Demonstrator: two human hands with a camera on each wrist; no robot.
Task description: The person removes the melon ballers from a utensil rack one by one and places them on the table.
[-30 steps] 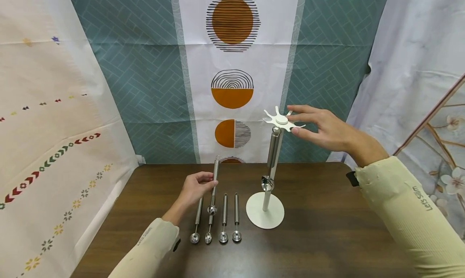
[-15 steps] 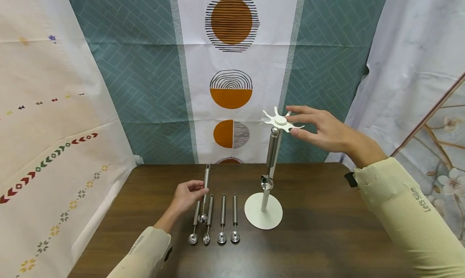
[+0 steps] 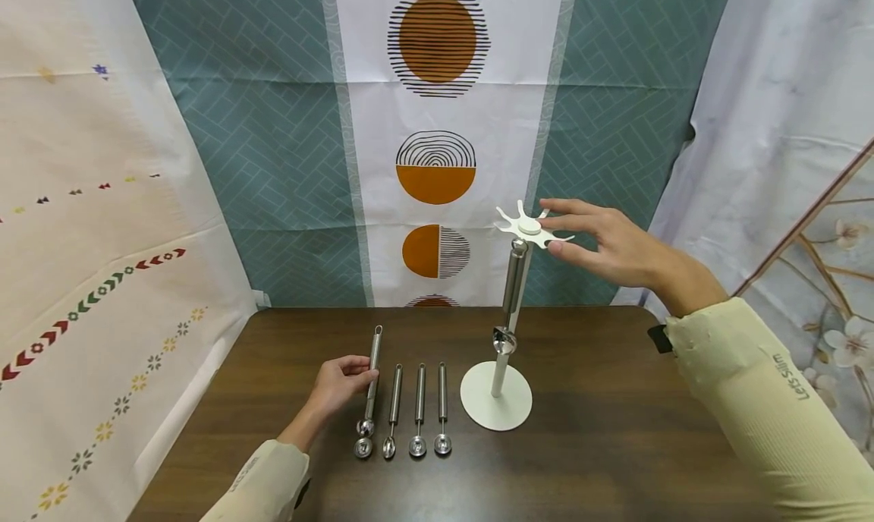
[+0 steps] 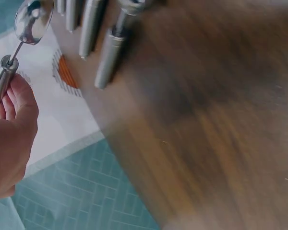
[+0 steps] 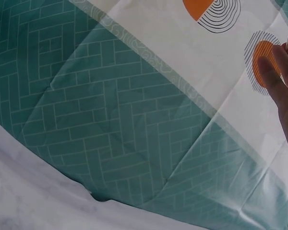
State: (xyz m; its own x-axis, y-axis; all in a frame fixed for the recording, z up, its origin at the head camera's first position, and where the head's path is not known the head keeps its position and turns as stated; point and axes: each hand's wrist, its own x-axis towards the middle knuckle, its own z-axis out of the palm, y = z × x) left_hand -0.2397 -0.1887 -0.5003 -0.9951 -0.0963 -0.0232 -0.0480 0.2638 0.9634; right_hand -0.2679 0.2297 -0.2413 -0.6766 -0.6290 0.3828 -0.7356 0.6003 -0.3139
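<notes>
My left hand (image 3: 336, 383) pinches the handle of a metal scoop (image 3: 374, 355), its round bowl pointing down. The same scoop (image 4: 32, 21) shows its shiny bowl in the left wrist view. It overlaps another scoop (image 3: 363, 448), whose handle is mostly hidden behind it. My right hand (image 3: 608, 237), fingers extended and spread, touches the arms of the white hook top (image 3: 529, 226) of a stand; at the right wrist view's edge, its fingertips meet a pale hook. One scoop (image 3: 514, 279) hangs from this top, bowl down, in front of the post.
Several scoops lie on the brown wooden table (image 3: 614, 400), including a narrow-bowled one (image 3: 395, 393) and two round-bowled ones to its right. The stand's round white base (image 3: 478, 400) is right of them. A patterned cloth (image 3: 287, 165) hangs behind the table.
My left hand has moved left and down with the scoop, from over the narrow-bowled one to over the leftmost scoop. My right hand has stayed at the stand's top.
</notes>
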